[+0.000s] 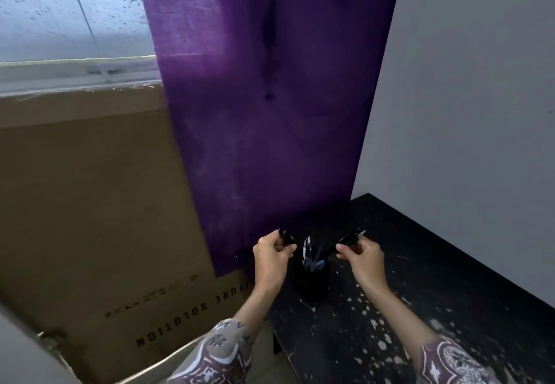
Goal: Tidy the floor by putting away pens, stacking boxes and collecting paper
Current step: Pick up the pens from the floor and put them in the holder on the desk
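Two hands are up over a black pen holder (310, 278) that sits on the near-left corner of a dark, paint-speckled table (420, 278); the holder is right between them, slightly below the knuckles, and already has a few pens (309, 253) poking out, tips up and leaning a bit. Left hand (271, 251) is at about 9 o'clock from the holder, fingers curled round a dark pen (286, 238) that sticks out toward 11 o'clock above the fist; can't really tell if it's one pen or a couple, too blurry. Right hand (362, 253) is at about 3 o'clock, thumb and fingers pinching a small bunch of dark pens (351, 238); those angle up toward 2 o'clock at the top end while the lower end slants down toward the holder's mouth; whether they're actually touching the rim I can't say. Both forearms come in from 6 o'clock, patterned sleeves (216, 353) at the bottom edge. Behind the holder hangs a purple curtain (264, 113); off at 9 o'clock a big cardboard box (90, 203) with upside-down lettering leans under the window (69, 8); plain grey wall (480, 83) over at 2 o'clock.
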`<state>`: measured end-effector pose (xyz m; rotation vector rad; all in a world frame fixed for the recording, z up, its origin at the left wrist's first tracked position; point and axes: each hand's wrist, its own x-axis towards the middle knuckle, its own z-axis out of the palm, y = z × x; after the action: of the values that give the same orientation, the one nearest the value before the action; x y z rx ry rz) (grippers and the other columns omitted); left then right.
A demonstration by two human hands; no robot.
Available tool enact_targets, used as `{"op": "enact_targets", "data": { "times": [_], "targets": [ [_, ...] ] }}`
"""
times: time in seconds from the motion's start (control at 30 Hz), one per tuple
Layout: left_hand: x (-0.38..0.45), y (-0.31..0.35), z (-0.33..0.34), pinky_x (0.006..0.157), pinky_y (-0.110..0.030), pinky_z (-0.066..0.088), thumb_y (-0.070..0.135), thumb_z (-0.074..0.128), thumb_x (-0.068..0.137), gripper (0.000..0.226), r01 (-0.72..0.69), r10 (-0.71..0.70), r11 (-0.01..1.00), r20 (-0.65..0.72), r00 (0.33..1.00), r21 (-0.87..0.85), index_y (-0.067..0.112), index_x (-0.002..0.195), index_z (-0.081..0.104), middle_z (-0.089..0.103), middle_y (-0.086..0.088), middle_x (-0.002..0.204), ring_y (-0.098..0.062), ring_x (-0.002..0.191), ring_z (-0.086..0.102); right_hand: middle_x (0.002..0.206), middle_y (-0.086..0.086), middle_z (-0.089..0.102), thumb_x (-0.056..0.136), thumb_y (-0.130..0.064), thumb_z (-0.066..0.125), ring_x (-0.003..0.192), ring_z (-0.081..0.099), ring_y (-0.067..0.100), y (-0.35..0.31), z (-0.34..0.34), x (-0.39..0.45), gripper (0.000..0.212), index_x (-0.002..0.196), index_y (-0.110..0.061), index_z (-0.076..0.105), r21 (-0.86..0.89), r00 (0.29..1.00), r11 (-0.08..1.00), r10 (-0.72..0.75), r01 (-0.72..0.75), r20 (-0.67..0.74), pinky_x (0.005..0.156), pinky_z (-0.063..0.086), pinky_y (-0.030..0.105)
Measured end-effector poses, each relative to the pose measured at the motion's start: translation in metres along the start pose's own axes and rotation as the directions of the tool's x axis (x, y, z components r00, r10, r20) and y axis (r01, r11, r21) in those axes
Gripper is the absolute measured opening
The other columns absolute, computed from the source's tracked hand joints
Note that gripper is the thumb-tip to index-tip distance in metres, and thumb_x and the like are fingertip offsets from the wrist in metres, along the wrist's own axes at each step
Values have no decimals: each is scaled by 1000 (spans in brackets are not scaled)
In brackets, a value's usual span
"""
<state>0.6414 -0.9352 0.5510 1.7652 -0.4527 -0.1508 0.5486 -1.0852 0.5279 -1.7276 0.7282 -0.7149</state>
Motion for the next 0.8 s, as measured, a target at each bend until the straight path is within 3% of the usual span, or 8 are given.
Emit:
{"op": "enact_targets", "data": {
  "times": [0.13,0.23,0.33,0.43,0.5,0.6,0.7,0.8],
  "targets": [
    [22,-14,21,65,-19,54,-3,65,79,9,2,-4,999,32,999,54,3,73,65,66,-2,68,-8,66,62,73,-2,68,81,-7,66,71,66,11,12,12,23,20,69,-23,63,-88,996,994,-65,70,63,65,49,13],
    [30,-29,32,68,-23,55,-3,65,79,10,14,-20,996,59,998,88,4,71,64,67,-4,69,-10,68,63,74,-2,66,81,-8,67,70,62,7,25,24,32,16,70,-19,64,-146,990,985,-77,94,119,59,43,3],
    [36,-42,38,61,-16,48,-3,65,79,20,23,-44,985,125,991,169,11,65,61,62,4,64,-4,63,57,86,6,62,80,-16,70,80,56,9,49,36,41,10,75,-20,62,-302,983,948,-45,99,180,61,40,5],
    [40,-49,42,56,-12,43,-3,65,79,33,10,-54,973,183,982,229,22,60,56,56,11,59,0,57,52,95,1,55,78,-23,71,92,46,12,69,43,46,13,86,-18,62,-468,975,872,-42,143,220,74,41,16],
    [41,-52,42,54,-10,42,0,66,79,25,-14,-39,962,188,981,271,21,70,58,53,12,63,0,58,49,95,-3,54,78,-23,71,94,43,12,70,42,43,21,98,-19,66,-471,965,863,-63,181,256,82,40,21],
    [47,-57,40,58,-13,43,4,68,80,13,-56,-6,953,204,979,296,11,89,63,50,7,69,-2,59,46,85,-3,54,78,-19,72,85,45,9,65,37,40,23,100,-18,65,-418,953,879,-118,232,281,73,37,14],
    [50,-58,40,51,-14,39,6,65,83,6,-84,19,945,203,979,315,9,87,66,50,9,65,-2,56,46,77,-4,56,80,-13,69,79,52,8,57,34,36,16,95,-18,67,-316,954,916,-172,246,244,68,41,12],
    [55,-60,44,47,-11,36,5,63,84,6,-90,25,935,189,982,344,7,81,68,50,10,62,-1,53,46,76,-4,61,83,-10,65,79,56,8,59,34,36,8,81,-16,70,-342,952,902,-185,263,244,67,43,12]
  ]
}}
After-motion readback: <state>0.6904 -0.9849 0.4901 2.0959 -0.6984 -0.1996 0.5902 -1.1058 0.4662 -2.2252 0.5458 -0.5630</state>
